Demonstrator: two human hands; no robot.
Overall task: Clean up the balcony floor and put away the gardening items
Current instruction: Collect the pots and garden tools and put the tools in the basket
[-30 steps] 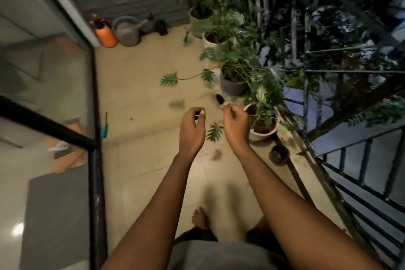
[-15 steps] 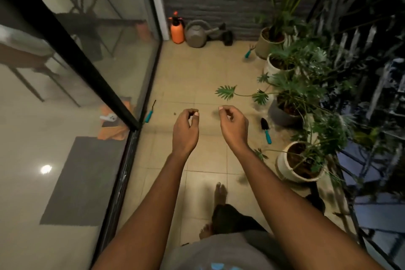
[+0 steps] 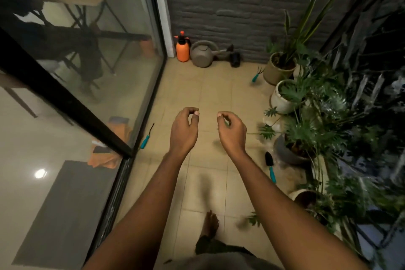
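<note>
I hold my left hand (image 3: 184, 130) and my right hand (image 3: 232, 132) out side by side over the beige tiled balcony floor (image 3: 210, 85). Their fingers are loosely curled, and I see nothing in either. A trowel (image 3: 270, 167) with a black blade and a teal handle lies on the tiles to the right of my right forearm. Beside the far pots lies a small teal-handled hand rake (image 3: 256, 74). A thin teal-handled weeder (image 3: 147, 137) lies by the glass door track, left of my left hand. A loose green leaf (image 3: 252, 219) rests on the floor near my bare foot (image 3: 211, 223).
An orange sprayer (image 3: 182, 48), a grey watering can (image 3: 202, 53) and a small black object (image 3: 235, 59) stand against the grey brick wall. Potted plants (image 3: 306, 116) line the right side along the railing (image 3: 368, 35). The glass sliding door (image 3: 98, 72) bounds the left.
The view has swung left and up, so the back wall and glass door now show more. My hands have drawn a little further apart.
</note>
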